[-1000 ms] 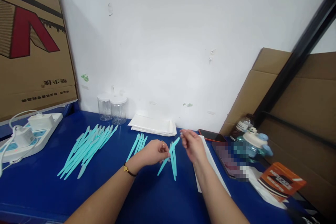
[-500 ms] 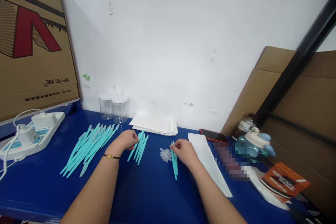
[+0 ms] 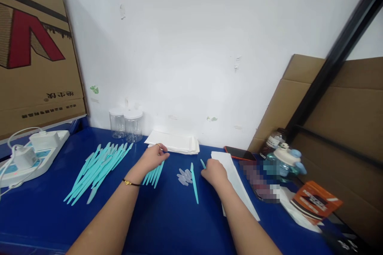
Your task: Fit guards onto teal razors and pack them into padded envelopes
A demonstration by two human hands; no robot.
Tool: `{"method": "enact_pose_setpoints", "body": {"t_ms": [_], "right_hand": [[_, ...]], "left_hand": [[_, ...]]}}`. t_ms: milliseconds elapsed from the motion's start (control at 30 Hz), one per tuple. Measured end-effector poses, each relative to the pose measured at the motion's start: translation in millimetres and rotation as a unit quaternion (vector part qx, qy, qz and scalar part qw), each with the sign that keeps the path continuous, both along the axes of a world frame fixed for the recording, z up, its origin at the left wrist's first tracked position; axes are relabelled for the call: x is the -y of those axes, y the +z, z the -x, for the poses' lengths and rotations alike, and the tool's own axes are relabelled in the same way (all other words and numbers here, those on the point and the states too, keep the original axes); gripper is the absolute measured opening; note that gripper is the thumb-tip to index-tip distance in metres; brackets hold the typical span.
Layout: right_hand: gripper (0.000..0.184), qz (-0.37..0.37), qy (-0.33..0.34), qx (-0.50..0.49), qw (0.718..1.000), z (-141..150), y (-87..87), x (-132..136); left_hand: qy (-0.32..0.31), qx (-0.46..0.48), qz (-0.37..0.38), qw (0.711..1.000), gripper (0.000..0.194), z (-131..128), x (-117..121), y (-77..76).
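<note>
My right hand [image 3: 214, 173] is closed round a slim teal eyebrow razor [image 3: 203, 163], whose end pokes out above the fingers. Just left of it, a single teal razor [image 3: 194, 185] lies on the table beside a little heap of clear blade caps [image 3: 184, 177]. My left hand [image 3: 154, 158] hovers over a small row of teal razors [image 3: 153, 176], partly covering their upper ends. Its thumb and forefinger are apart, with nothing visible between them. Farther left, a large pile of teal razors [image 3: 100, 171] lies fanned out.
White folded sheets [image 3: 172, 142] and two clear jars [image 3: 133, 127] stand by the wall. A power strip [image 3: 49, 155] sits at the left. On the right are a white paper strip [image 3: 239, 189], a phone [image 3: 239, 153], a bottle [image 3: 285, 161] and an orange packet [image 3: 315, 203].
My left hand carried a razor left to the small row and let go. My right hand took one of the paired razors and drew it right, leaving one beside the caps.
</note>
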State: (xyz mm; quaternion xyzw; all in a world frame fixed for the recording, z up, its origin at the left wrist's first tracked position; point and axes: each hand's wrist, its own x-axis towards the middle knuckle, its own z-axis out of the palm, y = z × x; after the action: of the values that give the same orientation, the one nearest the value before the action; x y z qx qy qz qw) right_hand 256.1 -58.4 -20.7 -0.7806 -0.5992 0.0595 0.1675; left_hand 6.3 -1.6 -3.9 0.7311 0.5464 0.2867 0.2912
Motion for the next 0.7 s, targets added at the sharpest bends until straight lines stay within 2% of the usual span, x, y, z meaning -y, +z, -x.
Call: {"method": "enact_pose_setpoints", "body": {"t_ms": [67,100,167,200,267,433,600,633,700], "right_hand": [[0.001,-0.045,0.039,-0.157,0.986,-1,3.3,2],[0.004,-0.062,0.071,-0.267,0.959,0,5.1,3],[0.01,-0.068,0.137,-0.462,0.874,6,8.4,7],[0.014,-0.064,0.162,-0.524,0.834,11,9.8,9],[0.02,-0.068,0.188,-0.581,0.789,21,11.7,11],[0.029,-0.12,0.17,-0.61,0.765,29,13.5,10],[0.03,-0.18,0.116,-0.646,0.733,5,17.7,3],[0.03,-0.179,0.109,-0.64,0.739,1,17.3,3],[0.029,-0.136,0.122,-0.591,0.786,2,12.8,2]], "left_hand": [[-0.082,0.082,0.041,0.992,0.036,-24,15,0.3],[-0.125,0.113,0.058,0.984,0.038,-35,23,-0.2],[-0.19,0.135,0.088,0.968,0.041,-54,37,-2.1],[-0.211,0.141,0.103,0.962,0.041,-61,43,-3.2],[-0.223,0.147,0.117,0.956,0.039,-68,48,-5.6],[-0.242,0.127,0.123,0.954,0.031,-64,48,-6.3],[-0.275,0.019,0.13,0.953,0.03,-47,48,7.5],[-0.275,0.004,0.13,0.953,0.03,-41,46,11.4],[-0.248,0.006,0.12,0.961,0.031,-27,39,18.7]]}}
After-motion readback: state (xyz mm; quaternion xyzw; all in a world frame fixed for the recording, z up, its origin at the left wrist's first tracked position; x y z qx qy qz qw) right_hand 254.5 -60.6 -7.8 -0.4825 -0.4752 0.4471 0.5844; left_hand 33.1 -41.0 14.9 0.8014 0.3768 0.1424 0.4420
